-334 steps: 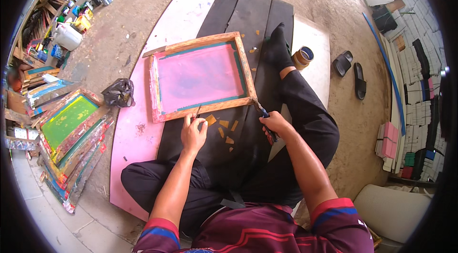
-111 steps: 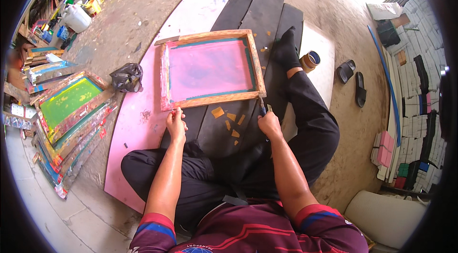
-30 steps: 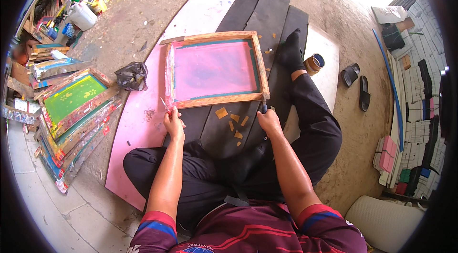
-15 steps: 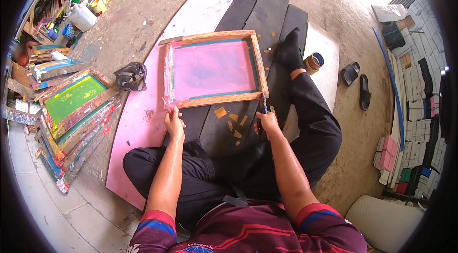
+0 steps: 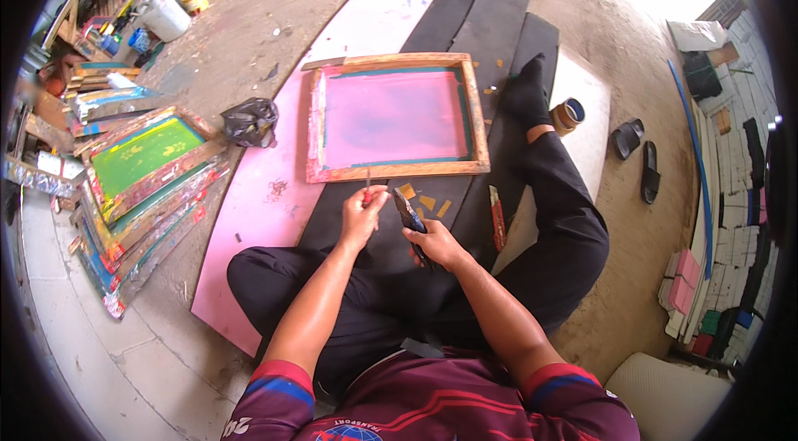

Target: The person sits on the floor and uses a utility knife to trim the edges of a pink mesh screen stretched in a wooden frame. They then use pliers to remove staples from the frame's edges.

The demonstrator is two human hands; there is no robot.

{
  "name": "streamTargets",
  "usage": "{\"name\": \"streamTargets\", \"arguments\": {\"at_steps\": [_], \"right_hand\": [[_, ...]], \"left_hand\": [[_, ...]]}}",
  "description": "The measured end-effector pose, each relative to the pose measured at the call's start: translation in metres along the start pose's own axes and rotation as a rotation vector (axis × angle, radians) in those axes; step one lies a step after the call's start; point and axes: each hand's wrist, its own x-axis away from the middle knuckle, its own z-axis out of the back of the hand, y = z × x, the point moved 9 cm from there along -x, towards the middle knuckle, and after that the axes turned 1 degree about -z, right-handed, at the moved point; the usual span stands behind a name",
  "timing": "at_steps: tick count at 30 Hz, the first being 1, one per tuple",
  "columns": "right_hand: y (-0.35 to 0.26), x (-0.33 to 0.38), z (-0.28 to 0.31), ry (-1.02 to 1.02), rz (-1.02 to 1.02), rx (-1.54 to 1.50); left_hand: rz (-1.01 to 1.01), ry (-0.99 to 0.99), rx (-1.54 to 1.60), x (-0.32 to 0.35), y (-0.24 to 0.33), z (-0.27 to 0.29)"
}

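Wooden-framed pink-mesh printing screen: flat on black floor mats, before crossed legs; left hand pinches thin red-tipped tool; right hand grips dark blade; step, seemingly edge trimming; steadiness needed next.

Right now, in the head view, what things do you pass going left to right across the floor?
Stack of frames with a green screen → black plastic bag → wooden frame with pink screen → tape roll → black sandals.
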Motion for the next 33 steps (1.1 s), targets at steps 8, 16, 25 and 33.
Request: {"name": "streamTargets", "arguments": {"at_steps": [8,16,25,33], "right_hand": [[-0.001,-0.006,-0.025,-0.102,0.007,0.056],[0.012,-0.011,0.014,0.069,0.011,-0.001],[0.034,-0.011,0.133,0.535,-0.044,0.053],[0.033,-0.013,0.147,0.604,-0.069,0.122]], "left_hand": [[-0.091,0.042,-0.099,-0.002,-0.008,0.012],[-0.098,0.324,-0.071,-0.021,-0.012,0.057],[0.021,0.948,0.14,-0.04,-0.015,0.232],[0.103,0.925,0.273,-0.03,-0.032,0.199]]}}
